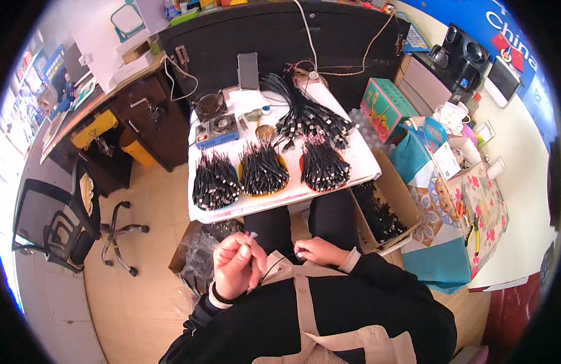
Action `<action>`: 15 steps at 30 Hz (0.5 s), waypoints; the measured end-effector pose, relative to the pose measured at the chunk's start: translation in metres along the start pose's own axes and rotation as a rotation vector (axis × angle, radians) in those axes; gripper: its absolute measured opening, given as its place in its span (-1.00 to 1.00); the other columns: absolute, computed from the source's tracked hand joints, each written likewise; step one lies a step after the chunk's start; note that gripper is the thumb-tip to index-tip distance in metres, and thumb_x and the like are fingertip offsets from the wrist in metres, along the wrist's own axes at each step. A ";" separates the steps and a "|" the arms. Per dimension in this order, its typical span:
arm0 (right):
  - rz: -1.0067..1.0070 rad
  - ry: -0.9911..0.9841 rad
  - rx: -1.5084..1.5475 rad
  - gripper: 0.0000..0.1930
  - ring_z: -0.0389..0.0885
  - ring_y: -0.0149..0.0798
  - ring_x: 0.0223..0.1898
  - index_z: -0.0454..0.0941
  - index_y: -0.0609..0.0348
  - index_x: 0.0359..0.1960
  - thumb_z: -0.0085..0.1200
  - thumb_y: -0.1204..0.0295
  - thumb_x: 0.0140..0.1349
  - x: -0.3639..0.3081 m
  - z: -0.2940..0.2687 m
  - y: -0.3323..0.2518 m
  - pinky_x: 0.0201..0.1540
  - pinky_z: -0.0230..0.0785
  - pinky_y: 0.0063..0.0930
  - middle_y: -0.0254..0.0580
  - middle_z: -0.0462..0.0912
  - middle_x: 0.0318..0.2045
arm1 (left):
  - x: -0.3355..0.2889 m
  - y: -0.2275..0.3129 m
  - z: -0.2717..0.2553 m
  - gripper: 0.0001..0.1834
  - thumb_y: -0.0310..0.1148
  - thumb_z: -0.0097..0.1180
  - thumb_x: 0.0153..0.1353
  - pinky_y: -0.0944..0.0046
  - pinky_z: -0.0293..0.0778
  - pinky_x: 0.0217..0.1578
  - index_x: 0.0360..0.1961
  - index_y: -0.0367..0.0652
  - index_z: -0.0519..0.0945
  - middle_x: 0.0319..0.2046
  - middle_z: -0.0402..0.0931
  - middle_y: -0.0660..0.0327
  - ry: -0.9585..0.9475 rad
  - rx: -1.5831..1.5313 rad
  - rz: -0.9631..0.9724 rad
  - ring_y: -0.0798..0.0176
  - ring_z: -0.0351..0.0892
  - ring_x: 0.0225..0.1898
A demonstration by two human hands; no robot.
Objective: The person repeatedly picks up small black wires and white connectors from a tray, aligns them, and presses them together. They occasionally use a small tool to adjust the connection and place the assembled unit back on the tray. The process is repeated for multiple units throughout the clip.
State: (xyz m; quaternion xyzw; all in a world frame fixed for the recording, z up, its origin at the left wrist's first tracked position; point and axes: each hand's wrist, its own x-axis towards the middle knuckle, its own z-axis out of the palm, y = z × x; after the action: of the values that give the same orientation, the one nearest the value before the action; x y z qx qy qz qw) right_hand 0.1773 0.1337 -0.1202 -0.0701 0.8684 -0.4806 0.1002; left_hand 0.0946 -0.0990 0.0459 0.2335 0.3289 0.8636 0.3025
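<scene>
Above my lap, my left hand pinches the end of a thin black cable, where small reddish and pale wire tips poke up past the fingertips. The cable bends across to my right hand, whose fingers are closed on its other end; that end is mostly hidden. In front of both hands stands a white table. Along its near side lie three bunches of short black cables: a left bunch, a middle bunch on a yellow holder, and a right bunch on a red one.
Behind the bunches are a blue box-shaped device, a round brownish dish and a heap of longer cables. A cardboard box with black pieces stands right of the table. An office chair is at left; yellow-handled pliers lie right.
</scene>
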 end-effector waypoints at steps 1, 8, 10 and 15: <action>0.020 -0.062 -0.005 -0.85 0.63 -0.01 -0.30 0.49 0.23 -0.24 0.05 0.45 0.18 0.001 -0.002 -0.007 -0.25 0.45 -0.26 -0.03 0.63 -0.36 | -0.008 0.002 0.005 -0.84 -0.40 -0.11 0.41 0.45 0.18 -0.78 -0.19 -0.27 0.46 -0.53 0.54 -0.04 -0.017 0.052 -0.052 0.36 0.27 -0.84; -0.156 0.274 0.018 -0.85 0.59 -0.10 -0.27 0.56 0.20 -0.20 0.13 0.49 0.20 -0.031 -0.096 -0.165 -0.22 0.46 -0.35 -0.13 0.57 -0.34 | 0.013 -0.006 0.019 -0.79 -0.37 -0.11 0.42 0.53 0.17 -0.66 -0.31 -0.24 0.49 -0.53 0.52 0.16 0.159 0.115 -0.207 0.49 0.29 -0.72; -0.520 0.204 -0.192 -0.86 0.59 -0.15 -0.25 0.58 0.15 -0.22 0.13 0.45 0.20 -0.023 -0.084 -0.209 -0.25 0.49 -0.39 -0.14 0.57 -0.31 | 0.025 -0.021 0.022 -0.80 -0.36 -0.08 0.41 0.51 0.22 -0.61 -0.33 -0.23 0.49 -0.52 0.52 0.20 0.299 0.093 -0.244 0.49 0.34 -0.64; -0.836 -0.151 -0.089 -0.82 0.51 -0.07 -0.42 0.44 0.35 -0.47 -0.03 0.43 0.16 0.033 -0.009 -0.233 -0.33 0.35 -0.25 -0.06 0.45 -0.53 | 0.036 -0.047 0.015 -0.82 -0.30 -0.06 0.39 0.41 0.20 -0.56 -0.29 -0.15 0.49 -0.52 0.46 0.28 0.184 -0.067 -0.498 0.45 0.18 -0.69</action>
State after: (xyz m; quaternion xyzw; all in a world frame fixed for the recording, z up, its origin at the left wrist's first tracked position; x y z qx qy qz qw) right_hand 0.1488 0.0108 0.0783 -0.4553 0.7753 -0.4355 -0.0431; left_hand 0.0949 -0.0402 0.0301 0.0557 0.3735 0.7906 0.4820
